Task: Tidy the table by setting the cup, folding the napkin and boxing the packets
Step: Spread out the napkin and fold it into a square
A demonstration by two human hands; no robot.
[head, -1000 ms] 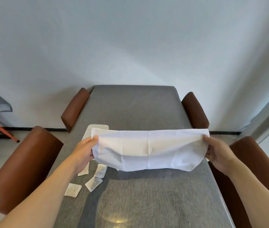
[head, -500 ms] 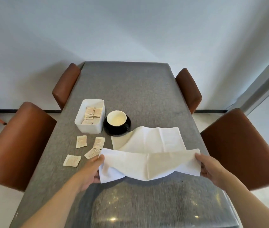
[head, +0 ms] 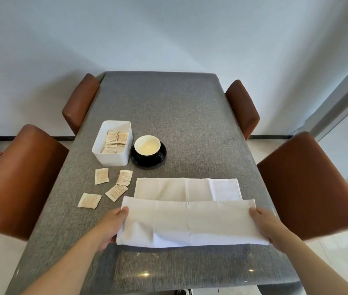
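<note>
A white napkin (head: 188, 211) lies on the grey table (head: 179, 116), its near part doubled over toward me. My left hand (head: 113, 225) grips the folded flap's left end and my right hand (head: 264, 224) grips its right end. Behind the napkin a white-lined cup (head: 147, 145) sits upright on a black saucer (head: 148, 161). To its left stands a white box (head: 113, 143) with several beige packets inside. Several loose packets (head: 116, 191) lie on the table between the box and my left hand.
Four brown chairs flank the table: two on the left (head: 17, 179), (head: 81, 101) and two on the right (head: 311, 184), (head: 241, 107). A white wall closes the far end. The table's near edge lies just below my forearms.
The napkin has come down from the air onto the table. Both hands lowered it and drew its near part back over itself, so the fold now lies flat. The cup and box came into view.
</note>
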